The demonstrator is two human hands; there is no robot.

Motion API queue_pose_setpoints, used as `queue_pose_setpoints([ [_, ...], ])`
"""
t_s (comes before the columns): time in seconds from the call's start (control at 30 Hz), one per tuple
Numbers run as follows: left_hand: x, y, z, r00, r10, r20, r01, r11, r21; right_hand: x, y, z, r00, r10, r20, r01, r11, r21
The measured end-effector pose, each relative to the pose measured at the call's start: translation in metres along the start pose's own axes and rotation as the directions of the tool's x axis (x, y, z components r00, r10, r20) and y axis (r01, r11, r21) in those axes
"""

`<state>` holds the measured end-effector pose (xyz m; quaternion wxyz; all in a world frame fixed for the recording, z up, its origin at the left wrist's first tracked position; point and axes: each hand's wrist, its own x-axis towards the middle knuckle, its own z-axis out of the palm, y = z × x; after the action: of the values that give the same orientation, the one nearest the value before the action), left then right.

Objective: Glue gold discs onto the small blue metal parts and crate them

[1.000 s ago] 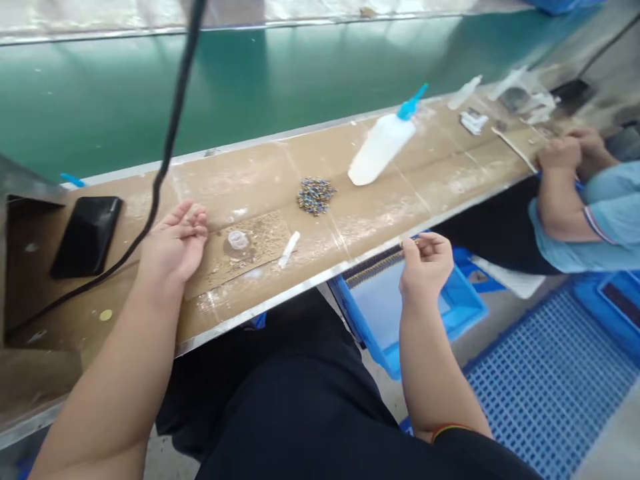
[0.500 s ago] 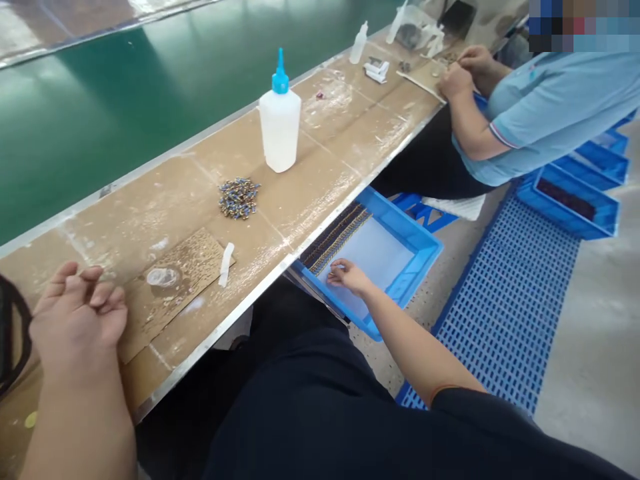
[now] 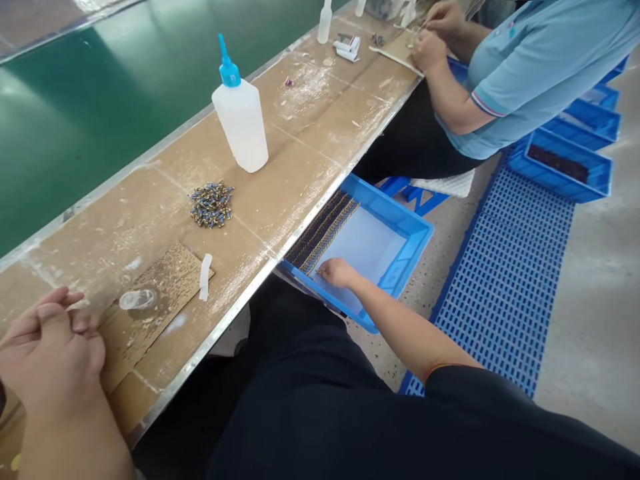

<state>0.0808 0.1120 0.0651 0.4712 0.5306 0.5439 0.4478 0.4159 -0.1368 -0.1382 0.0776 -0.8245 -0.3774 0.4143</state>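
Note:
My right hand [image 3: 336, 272] reaches into a blue plastic tray [image 3: 417, 233], its fingertips pinched on a small metal piece too tiny to make out clearly. Beside it, dark and gold rows of small pieces [image 3: 325, 230] line the tray's left side, on a white sheet [image 3: 373, 243]. My left hand [image 3: 60, 343] rests above the near left of the bench, palm turned up, fingers half curled and thumb apart; I see nothing in it. To its right lie a speckled cardboard piece [image 3: 170, 280] and a small clear cup [image 3: 137, 299]. Further along sits a pile of small blue and gold pieces [image 3: 211, 205].
A white bottle with blue nozzle [image 3: 245, 123] stands on the bench [image 3: 295, 153]. A white strip [image 3: 205, 277] lies near the cardboard. A co-worker in a light blue shirt [image 3: 530, 73] works at the far right. Blue crates [image 3: 565, 167] stand on a blue slatted platform [image 3: 500, 273].
My right hand has turned and closed into a pinch near the row's end. The left hand has shifted left in view and its fingers have loosened. The whole view has shifted slightly.

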Motion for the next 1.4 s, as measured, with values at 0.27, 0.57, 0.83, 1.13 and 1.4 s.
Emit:
queue_pose_setpoints([
  [0.27,-0.004,0.013,0.011,0.989,-0.13,-0.068,0.11,0.965,-0.238,0.004,-0.015,-0.002,1.0,-0.022,0.022,0.024,0.995,-0.098],
  [0.57,0.01,-0.002,0.008,0.983,-0.075,-0.166,0.043,0.981,-0.19,0.005,-0.021,0.002,0.999,0.019,0.044,-0.014,0.993,-0.113],
  [0.83,0.003,0.004,0.011,0.98,-0.116,-0.159,0.076,0.969,-0.235,-0.008,-0.022,-0.003,0.997,0.076,0.009,-0.075,0.996,-0.058],
  [1.13,0.004,-0.002,-0.004,0.98,-0.171,-0.101,0.13,0.936,-0.327,-0.056,-0.053,-0.08,0.989,-0.144,0.024,0.142,0.988,0.064],
  [1.4,0.005,-0.004,-0.019,0.969,-0.241,0.06,0.246,0.893,-0.377,-0.054,-0.128,-0.117,0.8,-0.501,-0.331,0.594,0.738,0.32],
])
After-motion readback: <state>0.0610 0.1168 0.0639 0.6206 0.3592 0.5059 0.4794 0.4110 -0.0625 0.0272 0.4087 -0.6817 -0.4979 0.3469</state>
